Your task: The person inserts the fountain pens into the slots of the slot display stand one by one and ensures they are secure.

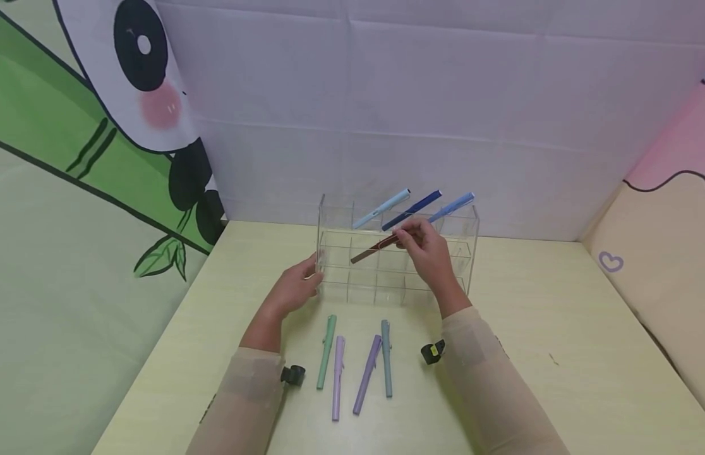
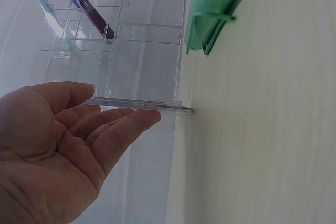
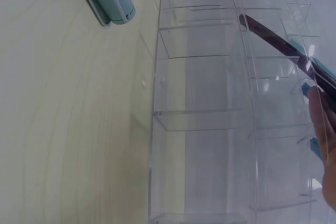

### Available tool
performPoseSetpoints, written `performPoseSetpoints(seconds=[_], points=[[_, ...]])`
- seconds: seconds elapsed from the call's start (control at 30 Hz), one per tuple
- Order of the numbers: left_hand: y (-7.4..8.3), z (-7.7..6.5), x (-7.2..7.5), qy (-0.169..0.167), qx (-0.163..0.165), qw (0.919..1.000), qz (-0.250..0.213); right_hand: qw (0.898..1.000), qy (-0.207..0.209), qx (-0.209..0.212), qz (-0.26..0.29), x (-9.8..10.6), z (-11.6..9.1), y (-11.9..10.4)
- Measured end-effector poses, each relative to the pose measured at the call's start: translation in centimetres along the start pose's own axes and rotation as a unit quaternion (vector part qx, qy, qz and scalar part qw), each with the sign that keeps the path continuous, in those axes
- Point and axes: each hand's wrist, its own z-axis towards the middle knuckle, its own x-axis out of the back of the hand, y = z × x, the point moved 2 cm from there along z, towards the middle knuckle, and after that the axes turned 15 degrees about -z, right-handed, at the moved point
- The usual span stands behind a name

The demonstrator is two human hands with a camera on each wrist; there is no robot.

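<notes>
A clear acrylic pen rack [image 1: 361,292] with tiered compartments stands on the table. My left hand [image 1: 295,284] grips its left side wall, thumb on one face and fingers on the other in the left wrist view. Between thumb and fingers, my right hand [image 1: 429,253] pinches a brown pen [image 1: 366,254], tilted with its far end pointing down-left over the rack's middle tier. Leaning in the back tier are a light blue pen [image 1: 382,208], a dark blue pen [image 1: 412,210] and a mid-blue pen [image 1: 455,205], the last partly hidden by the right hand.
In front of the rack lie a green pen [image 1: 326,352], a lilac pen [image 1: 338,379], a purple pen [image 1: 367,375] and a grey-blue pen [image 1: 386,358]. A pale cloth wall [image 1: 443,82] rises behind the table [image 1: 557,303].
</notes>
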Motion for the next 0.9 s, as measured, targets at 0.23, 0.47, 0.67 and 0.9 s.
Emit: performPoseSetpoints(seconds=[0.23, 0.47, 0.67, 0.9], points=[[0.0, 0.1, 0.0, -0.002, -0.001, 1.0000, -0.006, 1.000, 0.002, 0.009, -0.009, -0.1, 0.1, 0.2], [-0.3, 0.1, 0.0, 0.002, 0.003, 1.0000, -0.005, 1.000, 0.015, 0.018, -0.008, 0.1, 0.0, 0.3], [-0.3, 0.1, -0.1, 0.000, 0.007, 0.9999, -0.010, 0.986, 0.154, 0.045, 0.056, 0.7, -1.2, 2.0], [-0.3, 0.2, 0.0, -0.002, 0.005, 1.0000, -0.003, 0.996, 0.088, 0.010, 0.022, 1.6, -3.6, 3.3]])
